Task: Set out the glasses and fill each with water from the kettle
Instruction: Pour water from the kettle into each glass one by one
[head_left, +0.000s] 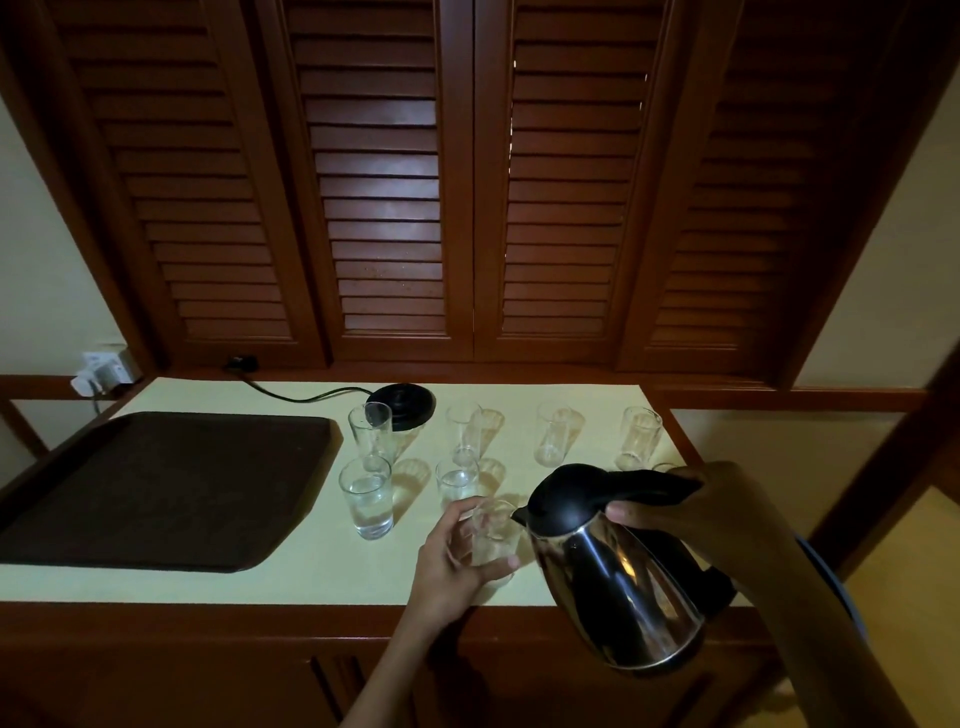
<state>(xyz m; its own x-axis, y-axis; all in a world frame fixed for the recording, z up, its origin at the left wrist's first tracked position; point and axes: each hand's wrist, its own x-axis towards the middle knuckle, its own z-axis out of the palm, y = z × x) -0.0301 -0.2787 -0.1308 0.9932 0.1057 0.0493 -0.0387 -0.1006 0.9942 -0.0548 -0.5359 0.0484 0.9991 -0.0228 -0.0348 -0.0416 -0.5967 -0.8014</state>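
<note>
My right hand (727, 514) grips the black handle of a steel kettle (618, 577), tilted with its spout toward a clear glass (491, 535). My left hand (452, 561) is wrapped around that glass near the counter's front edge. Several more glasses stand on the pale counter (322, 566): one at front left (367, 499) with water in it, one beside it (457, 480), and a back row including the leftmost (370, 434) and the rightmost (638, 439). Whether water is flowing from the spout cannot be made out.
A dark tray (156, 488) lies on the counter's left half. The black kettle base (402, 405) sits at the back with its cord running to a wall socket (104, 371). Wooden louvred shutters (384, 182) rise behind the counter.
</note>
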